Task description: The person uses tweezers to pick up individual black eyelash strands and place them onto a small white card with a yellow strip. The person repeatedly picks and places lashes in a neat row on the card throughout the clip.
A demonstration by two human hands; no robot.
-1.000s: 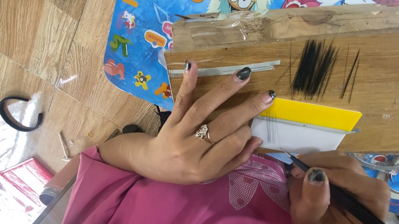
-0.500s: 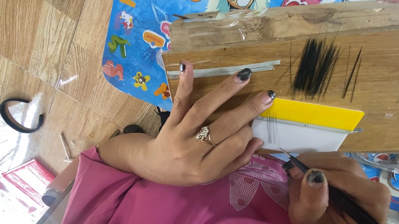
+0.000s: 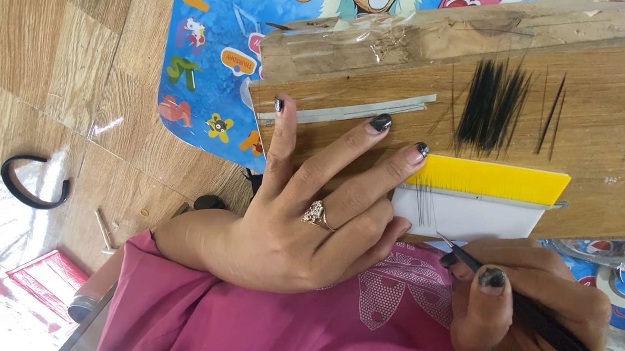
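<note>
The left hand (image 3: 305, 217) is lying flat with its grip open, steadying the wooden board (image 3: 591, 129), while the right hand (image 3: 525, 321) is pinching black tweezers (image 3: 557, 331), aiming them at the white card (image 3: 474, 218).

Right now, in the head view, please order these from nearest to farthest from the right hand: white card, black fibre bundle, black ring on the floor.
From the right hand:
1. White card, just above its tweezers' tip.
2. Black fibre bundle, higher on the wooden board.
3. Black ring, far left on the floor.
</note>
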